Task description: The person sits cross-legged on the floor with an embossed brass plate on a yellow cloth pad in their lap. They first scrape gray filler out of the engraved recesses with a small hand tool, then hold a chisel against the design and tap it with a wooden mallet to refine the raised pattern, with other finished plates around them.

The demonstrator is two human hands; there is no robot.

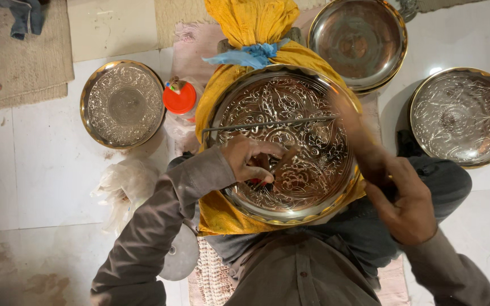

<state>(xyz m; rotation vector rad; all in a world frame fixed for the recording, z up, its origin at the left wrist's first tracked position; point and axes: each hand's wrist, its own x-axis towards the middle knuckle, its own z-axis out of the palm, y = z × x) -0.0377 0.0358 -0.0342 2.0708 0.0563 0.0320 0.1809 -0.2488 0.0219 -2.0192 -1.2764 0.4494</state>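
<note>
Floor: pale tiled floor (41, 187) fills the frame as I look down; a beige woven mat (24, 62) lies upper left.
Cushion: yellow cloth-wrapped cushion (239, 34) tied with a blue strip, centre top, propping the work.
Main piece: large round engraved brass plate (307, 119) rests on that cushion at centre frame, tilted toward me.
Other plates: one engraved plate (123, 103) left, a plain bowl-like one (358, 39) top right, another engraved plate (463, 116) far right.
Lid: small orange round lid (179, 97) just left of the cushion.
Left hand: my left hand (250, 161) is curled tight on a thin chisel-like tool (283, 161), tip touching the plate.
Right hand: my right hand (406, 207) is motion-blurred; I cannot tell whether its fingers grip anything.
Rod: thin metal rod (270, 123) lies across the plate, long axis left to right.
Technique: I judge the tool wants steadying on the line, with light strokes.
</note>
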